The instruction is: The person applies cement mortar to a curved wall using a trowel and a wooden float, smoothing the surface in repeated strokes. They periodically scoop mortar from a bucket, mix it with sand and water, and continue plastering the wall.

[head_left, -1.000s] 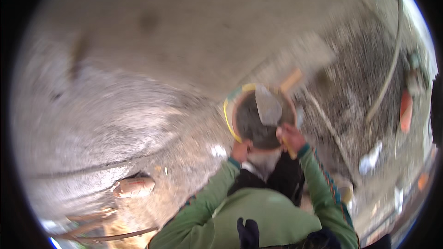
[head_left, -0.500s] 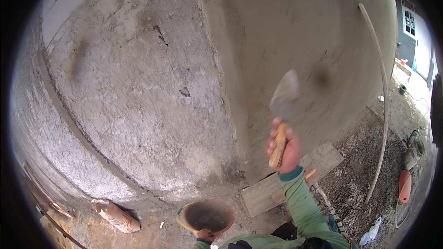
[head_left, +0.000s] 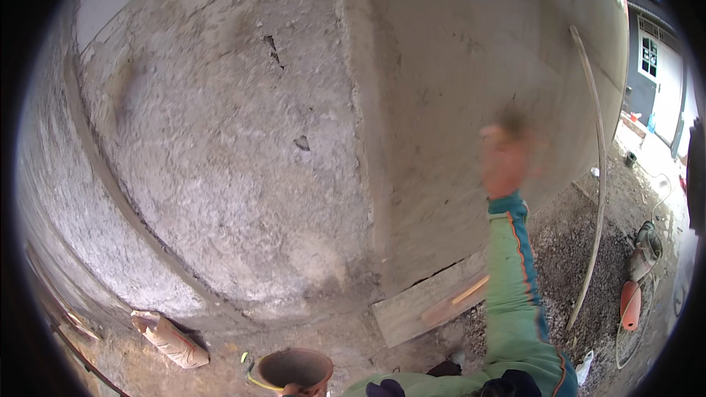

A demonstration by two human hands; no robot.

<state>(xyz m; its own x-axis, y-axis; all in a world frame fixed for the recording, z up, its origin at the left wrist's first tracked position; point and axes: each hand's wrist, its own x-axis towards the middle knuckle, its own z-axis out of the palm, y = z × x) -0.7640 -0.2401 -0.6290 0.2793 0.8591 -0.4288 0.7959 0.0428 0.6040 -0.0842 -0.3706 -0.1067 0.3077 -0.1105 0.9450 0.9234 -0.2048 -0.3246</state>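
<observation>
My right hand (head_left: 507,156), in a green sleeve, is raised in front of the smooth grey rendered wall (head_left: 441,66), smeared by motion; what it holds, if anything, cannot be made out. Low in the view, my left hand (head_left: 293,390) grips the near rim of a round bucket (head_left: 309,362) with grey inside and a yellow handle. To the left of the smooth surface is rough, patchy grey wall (head_left: 220,140) with small cracks, divided from it by a vertical ridge.
A paper sack (head_left: 169,338) lies at the lower left. A board (head_left: 397,320) lies along the wall foot. At right are gravel (head_left: 559,265), a long curved pole (head_left: 598,176), an orange cylinder (head_left: 630,305), a cord and a white door (head_left: 669,95).
The view has tilted up from the bucket to the wall. My right hand has risen and moved rightward; the trowel it held half a second ago is no longer discernible.
</observation>
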